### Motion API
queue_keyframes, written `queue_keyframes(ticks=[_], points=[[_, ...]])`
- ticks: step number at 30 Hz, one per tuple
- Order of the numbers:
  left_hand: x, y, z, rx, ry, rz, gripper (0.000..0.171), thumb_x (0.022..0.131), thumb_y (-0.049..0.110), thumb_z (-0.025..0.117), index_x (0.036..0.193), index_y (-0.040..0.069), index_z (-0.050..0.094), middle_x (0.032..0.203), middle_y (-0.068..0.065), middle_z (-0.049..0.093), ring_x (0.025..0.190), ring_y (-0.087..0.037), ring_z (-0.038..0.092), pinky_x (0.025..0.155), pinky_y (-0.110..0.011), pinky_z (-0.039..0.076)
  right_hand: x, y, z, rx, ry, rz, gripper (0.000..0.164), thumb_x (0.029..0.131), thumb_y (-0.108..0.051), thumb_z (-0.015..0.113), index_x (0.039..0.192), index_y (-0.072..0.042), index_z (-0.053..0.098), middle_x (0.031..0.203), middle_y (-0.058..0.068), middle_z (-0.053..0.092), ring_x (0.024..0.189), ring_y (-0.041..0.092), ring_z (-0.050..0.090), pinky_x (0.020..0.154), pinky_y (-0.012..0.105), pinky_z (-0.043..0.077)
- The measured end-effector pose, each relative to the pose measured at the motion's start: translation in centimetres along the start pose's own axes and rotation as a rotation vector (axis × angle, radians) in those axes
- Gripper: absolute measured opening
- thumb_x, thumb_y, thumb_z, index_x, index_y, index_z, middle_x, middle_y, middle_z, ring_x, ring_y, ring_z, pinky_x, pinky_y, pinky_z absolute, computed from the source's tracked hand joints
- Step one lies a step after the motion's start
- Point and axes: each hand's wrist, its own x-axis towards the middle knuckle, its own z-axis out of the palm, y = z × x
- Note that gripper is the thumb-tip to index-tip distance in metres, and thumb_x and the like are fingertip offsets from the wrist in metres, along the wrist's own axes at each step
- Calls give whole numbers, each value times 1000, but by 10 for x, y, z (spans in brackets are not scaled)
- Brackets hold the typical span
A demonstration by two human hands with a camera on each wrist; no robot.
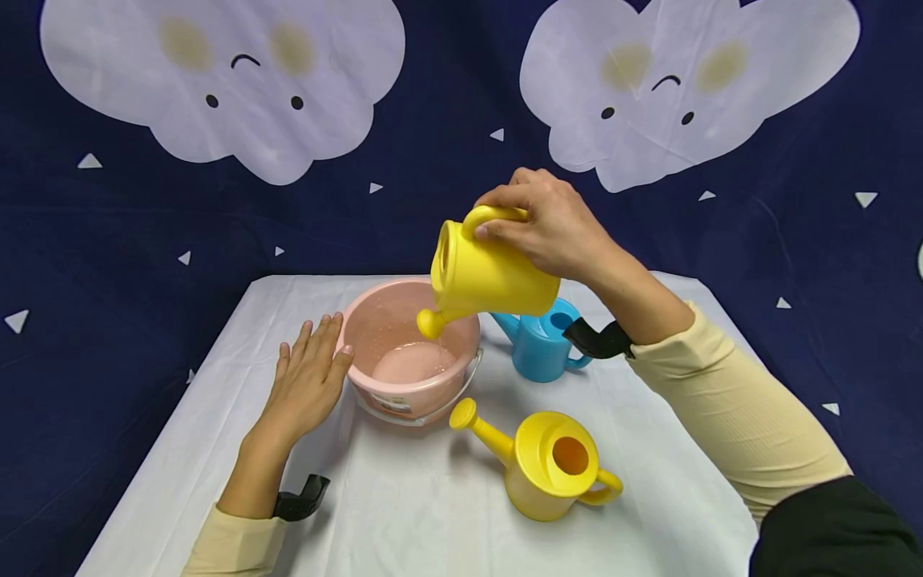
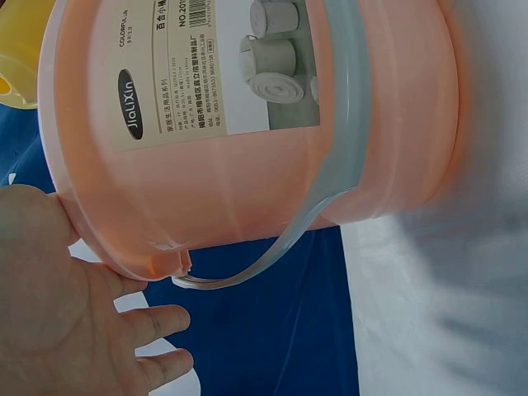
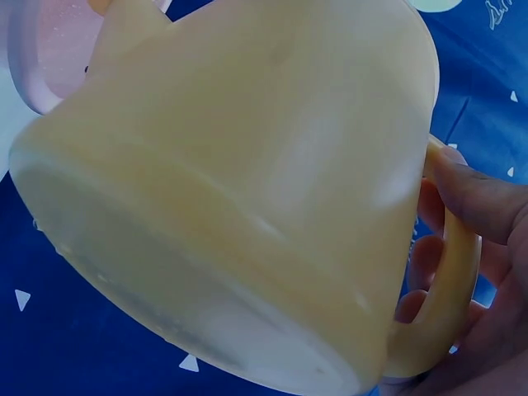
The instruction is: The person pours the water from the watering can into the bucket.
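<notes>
Yellow watering can (image 1: 497, 272), pink bucket (image 1: 378, 324)

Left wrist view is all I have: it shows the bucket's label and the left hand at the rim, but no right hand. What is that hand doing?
Observer: In the head view, the right hand grips the handle of a yellow watering can, tipped over the bucket.
Operator: My view doesn't show what stands to the bucket's right, seen from the head. What is there?
Observer: A blue watering can, upright on the white-covered table.
</notes>
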Motion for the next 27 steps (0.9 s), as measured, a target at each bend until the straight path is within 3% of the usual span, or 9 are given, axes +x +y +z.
queue_keyframes(ticks=[27], points=[[0,1,-1,5,-3,-7,62,101,51,18,153,20,7,159,-15,11,148,-36,-3,113,-64,-3,8,-4,4,-10,-57,28,24,86,-29,69,107,-19,72,85,6,49,84,22,42,68,31,34]])
